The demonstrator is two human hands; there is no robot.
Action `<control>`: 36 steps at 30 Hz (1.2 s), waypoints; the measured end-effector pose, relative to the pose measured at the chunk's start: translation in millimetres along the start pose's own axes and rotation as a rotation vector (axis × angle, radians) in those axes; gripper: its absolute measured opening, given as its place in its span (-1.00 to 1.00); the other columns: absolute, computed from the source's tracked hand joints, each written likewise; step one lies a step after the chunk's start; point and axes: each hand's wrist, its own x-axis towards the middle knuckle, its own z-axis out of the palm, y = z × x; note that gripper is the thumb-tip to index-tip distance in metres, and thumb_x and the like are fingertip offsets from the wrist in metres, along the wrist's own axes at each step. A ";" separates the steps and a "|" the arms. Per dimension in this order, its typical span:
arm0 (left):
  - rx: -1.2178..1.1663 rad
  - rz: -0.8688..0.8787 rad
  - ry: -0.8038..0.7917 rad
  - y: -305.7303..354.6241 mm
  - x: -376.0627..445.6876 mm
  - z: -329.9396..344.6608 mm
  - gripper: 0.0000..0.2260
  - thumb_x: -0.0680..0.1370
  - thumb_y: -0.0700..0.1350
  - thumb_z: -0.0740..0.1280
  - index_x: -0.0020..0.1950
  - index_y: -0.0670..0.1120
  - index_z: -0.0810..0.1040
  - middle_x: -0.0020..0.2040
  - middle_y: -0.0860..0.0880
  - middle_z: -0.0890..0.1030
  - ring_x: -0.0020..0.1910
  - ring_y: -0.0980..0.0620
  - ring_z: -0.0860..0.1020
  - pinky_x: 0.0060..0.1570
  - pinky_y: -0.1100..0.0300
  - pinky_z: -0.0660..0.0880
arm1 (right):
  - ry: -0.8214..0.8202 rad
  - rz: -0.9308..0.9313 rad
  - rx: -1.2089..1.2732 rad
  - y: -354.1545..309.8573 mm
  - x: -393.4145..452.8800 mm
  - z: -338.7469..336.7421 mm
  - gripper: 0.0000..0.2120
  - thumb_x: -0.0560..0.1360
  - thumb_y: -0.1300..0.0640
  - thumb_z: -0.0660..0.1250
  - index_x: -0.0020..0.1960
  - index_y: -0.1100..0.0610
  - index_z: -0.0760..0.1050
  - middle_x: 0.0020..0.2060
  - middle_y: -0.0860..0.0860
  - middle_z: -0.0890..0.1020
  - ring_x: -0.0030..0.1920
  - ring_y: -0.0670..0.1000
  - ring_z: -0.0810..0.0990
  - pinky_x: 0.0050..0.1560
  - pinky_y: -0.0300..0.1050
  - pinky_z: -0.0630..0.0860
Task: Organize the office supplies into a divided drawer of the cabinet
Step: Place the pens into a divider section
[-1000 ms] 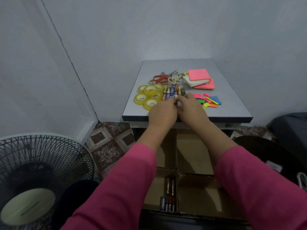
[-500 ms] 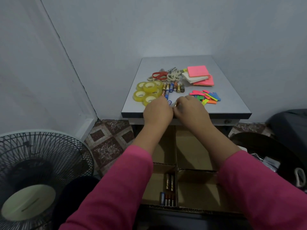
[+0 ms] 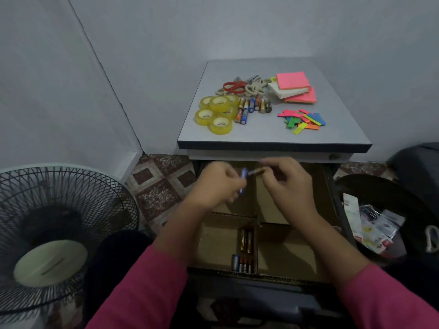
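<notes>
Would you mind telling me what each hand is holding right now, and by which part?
The left hand grips a blue battery around its lower body; the right hand pinches a dark battery by one end.

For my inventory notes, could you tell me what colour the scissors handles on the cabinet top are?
Red, seen in the head view: the scissors.

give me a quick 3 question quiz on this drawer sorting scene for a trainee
1. True or false: the tape rolls lie in the drawer.
2. Which drawer compartment already holds batteries? A near left, B near right, C far right.
3. Fill in: the left hand holds a ____ battery.

Key
1. False: they lie on the cabinet top, beside the loose batteries.
2. A.
3. Blue; the right hand pinches a darker battery, too blurred to describe further.
</notes>
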 end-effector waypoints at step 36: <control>0.089 -0.396 -0.268 -80.8 -12.0 26.2 -0.80 0.59 -0.31 0.18 -0.21 -0.13 0.36 -0.39 -0.12 0.54 -0.48 0.05 0.52 -0.46 0.25 0.50 | -1.032 -0.551 -0.920 -23.0 -41.1 46.3 -0.88 0.56 0.24 0.23 0.01 0.16 0.54 -0.07 0.07 0.61 -0.09 0.10 0.60 -0.16 -0.05 0.52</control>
